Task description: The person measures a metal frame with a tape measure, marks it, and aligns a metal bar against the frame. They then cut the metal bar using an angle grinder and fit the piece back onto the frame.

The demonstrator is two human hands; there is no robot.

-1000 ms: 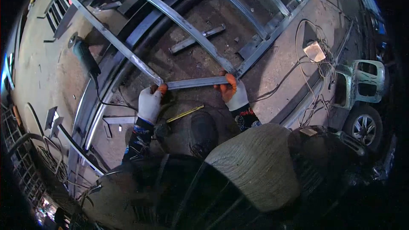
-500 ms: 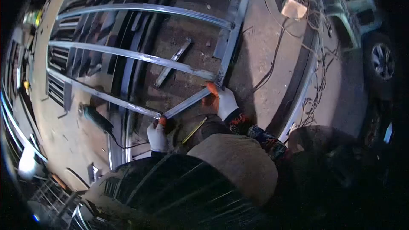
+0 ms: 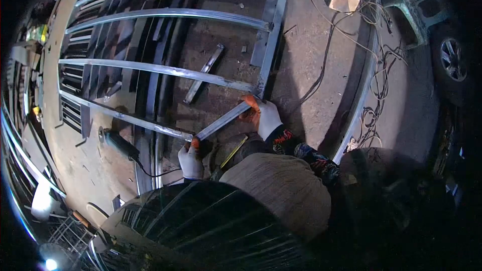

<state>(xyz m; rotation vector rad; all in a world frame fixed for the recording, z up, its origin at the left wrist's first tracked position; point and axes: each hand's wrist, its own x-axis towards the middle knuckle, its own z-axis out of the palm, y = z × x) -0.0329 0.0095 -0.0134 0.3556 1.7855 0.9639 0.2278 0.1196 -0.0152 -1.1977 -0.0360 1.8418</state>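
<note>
Pinching short, straight grey metal bar (image 3: 223,121) at both ends in curled, white-and-orange-gloved left hand (image 3: 191,161) and right hand (image 3: 266,119). Slanting forward from left to right.

Cables (image 3: 382,73) tangle on the floor (image 3: 304,52) beside a pale block (image 3: 344,1); a grinder (image 3: 122,144) lies left, a wheel (image 3: 453,60) stands right.

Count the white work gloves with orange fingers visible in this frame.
2. One is on the left hand, at the left end of the short grey metal bar; the other is on the right hand, at its right end. Others could be hidden in shadow.
</note>
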